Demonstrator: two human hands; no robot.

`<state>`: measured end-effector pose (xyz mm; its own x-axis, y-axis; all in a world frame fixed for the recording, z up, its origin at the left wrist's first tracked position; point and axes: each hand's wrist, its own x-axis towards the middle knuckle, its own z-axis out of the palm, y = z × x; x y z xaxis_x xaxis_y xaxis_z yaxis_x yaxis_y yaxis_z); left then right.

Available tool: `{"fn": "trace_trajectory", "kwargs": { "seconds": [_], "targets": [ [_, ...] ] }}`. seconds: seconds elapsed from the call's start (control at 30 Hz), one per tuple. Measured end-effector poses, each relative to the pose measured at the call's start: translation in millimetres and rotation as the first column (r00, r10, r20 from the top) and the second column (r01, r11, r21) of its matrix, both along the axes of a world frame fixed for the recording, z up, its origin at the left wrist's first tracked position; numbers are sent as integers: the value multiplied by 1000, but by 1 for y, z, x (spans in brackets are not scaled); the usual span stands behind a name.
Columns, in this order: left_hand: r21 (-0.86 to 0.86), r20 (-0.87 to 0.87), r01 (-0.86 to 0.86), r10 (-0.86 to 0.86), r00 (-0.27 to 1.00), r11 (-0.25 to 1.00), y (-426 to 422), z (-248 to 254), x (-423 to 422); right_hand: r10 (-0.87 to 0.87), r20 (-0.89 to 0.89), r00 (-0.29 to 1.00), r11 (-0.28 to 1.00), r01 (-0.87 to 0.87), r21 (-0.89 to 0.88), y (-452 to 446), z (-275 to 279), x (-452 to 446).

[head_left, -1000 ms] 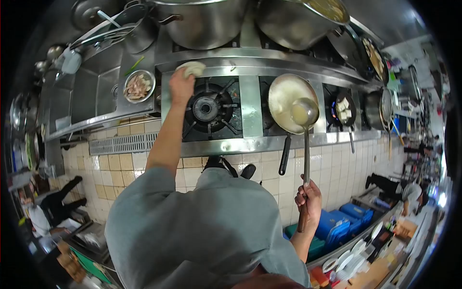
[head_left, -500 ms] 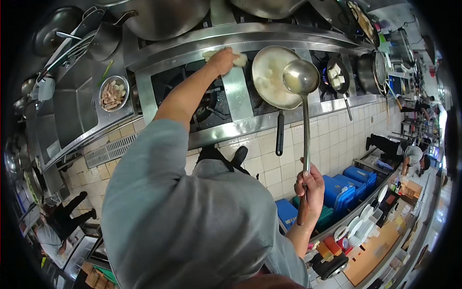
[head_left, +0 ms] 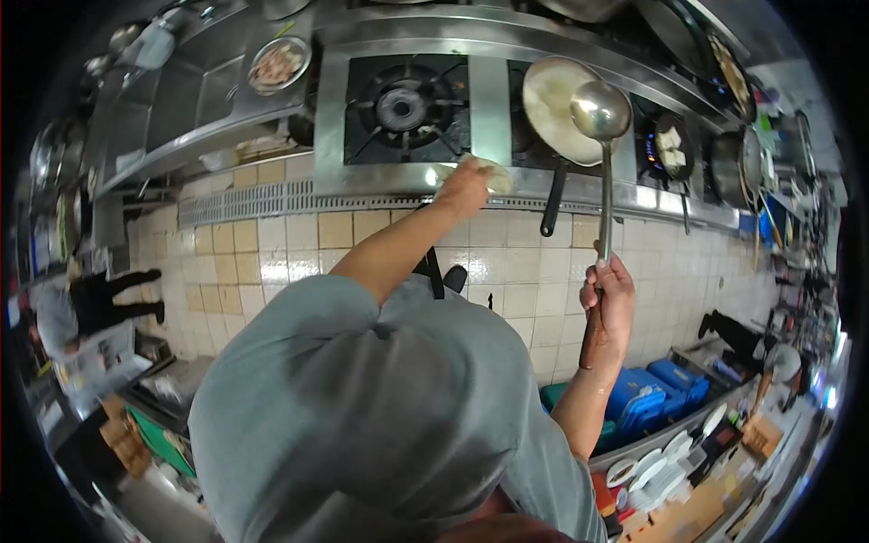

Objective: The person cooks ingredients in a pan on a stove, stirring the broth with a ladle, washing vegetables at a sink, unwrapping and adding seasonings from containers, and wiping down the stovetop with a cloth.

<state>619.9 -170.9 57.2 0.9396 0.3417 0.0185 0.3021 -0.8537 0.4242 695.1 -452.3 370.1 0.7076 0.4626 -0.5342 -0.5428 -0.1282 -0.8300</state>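
My left hand [head_left: 463, 190] is closed on a pale cloth [head_left: 494, 176], pressed to the steel front edge of the stove [head_left: 385, 177]. My right hand [head_left: 612, 300] grips the long handle of a ladle [head_left: 601, 110], whose bowl hangs over the right side of a light-coloured frying pan [head_left: 552, 100]. The pan sits tilted on the stove, its black handle pointing toward me. Left of it is a bare burner [head_left: 399, 108] with an iron grate.
A small pan [head_left: 672, 149] with white pieces stands over a lit burner at right, beside a dark pot [head_left: 735, 167]. A metal bowl of meat pieces [head_left: 279, 65] rests by the sink. Blue bins [head_left: 638, 398] stand behind me. Other people [head_left: 100, 303] are at both sides.
My left hand has brought the cloth from the rear of the stove top to its front edge. The ladle stays in my right hand over the pan, and my view has shifted.
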Motion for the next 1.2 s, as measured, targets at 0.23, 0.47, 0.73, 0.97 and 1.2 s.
{"fn": "trace_trajectory", "kwargs": {
  "seconds": [0.23, 0.47, 0.73, 0.97, 1.2],
  "targets": [
    [165, -143, -681, 701, 699, 713, 136, 35, -243, 76, 72, 994, 997, -76, -5, -42, -9, 7],
    [147, 53, -876, 880, 471, 460, 171, 80, -282, 139, 162, 977, 989, -128, -74, -55, -13, 14],
    [239, 10, -727, 747, 664, 643, 92, 34, -197, 93, 131, 987, 990, -78, -116, -41, -6, 17],
    [-102, -96, -807, 802, 590, 581, 272, 43, -154, 9, 105, 994, 992, 4, -122, -11, -13, 26],
    [20, 313, -321, 299, 902, 947, 142, 130, -37, -11, 117, 993, 990, 27, -137, 23, 1, 27]
  ]
}}
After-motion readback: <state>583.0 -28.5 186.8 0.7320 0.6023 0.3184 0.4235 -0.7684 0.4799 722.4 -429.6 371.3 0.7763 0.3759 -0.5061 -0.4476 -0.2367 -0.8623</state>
